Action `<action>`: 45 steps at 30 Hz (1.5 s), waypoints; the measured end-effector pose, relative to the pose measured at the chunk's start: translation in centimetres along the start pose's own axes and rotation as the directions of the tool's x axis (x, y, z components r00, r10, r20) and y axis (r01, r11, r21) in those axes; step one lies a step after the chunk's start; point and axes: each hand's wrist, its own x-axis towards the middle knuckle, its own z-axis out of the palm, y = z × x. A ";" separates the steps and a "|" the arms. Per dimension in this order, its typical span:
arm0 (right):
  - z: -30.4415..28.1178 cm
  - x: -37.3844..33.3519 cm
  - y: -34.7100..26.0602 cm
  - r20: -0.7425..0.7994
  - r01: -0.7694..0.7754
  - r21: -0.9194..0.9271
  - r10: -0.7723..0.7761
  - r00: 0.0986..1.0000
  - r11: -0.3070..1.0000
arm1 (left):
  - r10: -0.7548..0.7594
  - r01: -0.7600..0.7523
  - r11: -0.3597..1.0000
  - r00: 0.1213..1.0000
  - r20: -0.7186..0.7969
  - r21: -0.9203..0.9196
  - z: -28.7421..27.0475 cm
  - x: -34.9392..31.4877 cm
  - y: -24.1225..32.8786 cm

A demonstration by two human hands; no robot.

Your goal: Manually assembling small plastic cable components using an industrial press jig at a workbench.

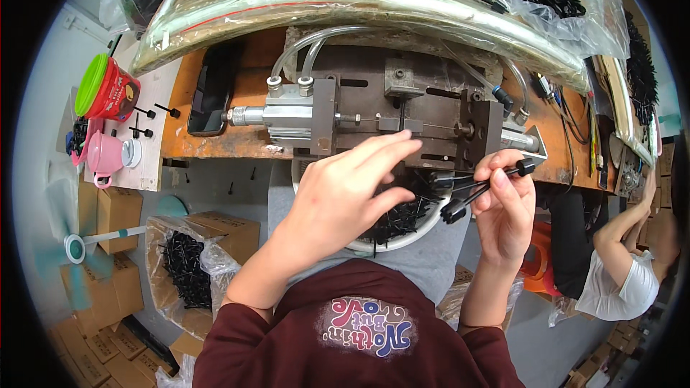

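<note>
My left hand (341, 190) reaches over the front of a dark metal fixture (359, 65), fingers stretched out and thumb apart, with nothing seen in it. Its index fingertip is close to a thin black pin (402, 111) standing at the small central block (394, 126); whether they touch I cannot tell. My right hand (509, 208) pinches several black plastic rods with thick capped ends (471, 195), to the right of the fixture. Below both hands a white tub (424, 233) on my lap holds a heap of similar black pieces, partly hidden by my left hand.
Air cylinders (289, 118) with clear hoses flank the fixture on the orange bench. A phone (210, 90), a red bucket (115, 90) and a pink cup (106, 152) stand left. Plastic-wrapped tubing (359, 3) spans the back. A fan (75, 248) is lower left; another person (618, 273) sits right.
</note>
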 end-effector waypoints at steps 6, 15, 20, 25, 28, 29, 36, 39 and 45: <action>0.6 0.0 0.1 0.078 -0.170 -0.027 0.171 0.982 0.985 | 0.160 -0.146 0.941 0.987 0.021 -0.307 -1.0 -0.8 1.1; 0.1 0.2 -0.4 -0.196 0.125 -0.193 -0.164 0.967 0.973 | 0.083 -0.076 0.994 0.993 -0.086 0.077 -0.4 -2.0 0.1; 1.0 -0.4 -0.1 -0.176 0.190 -0.269 -0.243 0.954 0.944 | 0.233 -0.167 0.884 0.967 -0.101 0.436 2.3 -1.1 -1.5; 1.1 -0.7 0.0 -0.145 0.216 -0.314 -0.271 0.952 0.925 | 0.185 -0.130 0.857 0.981 -0.061 0.499 2.4 -0.2 -1.1; 1.1 -0.7 0.1 -0.153 0.213 -0.327 -0.274 0.949 0.921 | 0.159 -0.118 0.863 0.986 -0.042 0.492 2.2 0.0 -0.9; 1.1 -0.7 0.2 -0.152 0.216 -0.330 -0.278 0.949 0.919 | 0.145 -0.110 0.864 0.989 -0.033 0.491 2.0 0.0 -0.7; 1.6 -0.6 0.6 -0.101 0.111 -0.363 -0.158 0.982 0.925 | 0.074 -0.088 0.978 0.994 -0.080 -0.187 0.4 -0.3 1.2; 1.6 -0.5 0.7 -0.034 0.105 -0.356 -0.125 0.992 0.929 | 0.117 -0.101 0.951 0.992 0.037 -0.293 -0.7 -1.4 1.9; 0.7 0.7 0.8 -0.136 0.387 -0.510 -0.516 0.846 0.768 | 0.130 -0.114 0.989 0.971 -0.203 0.090 0.1 -1.8 0.9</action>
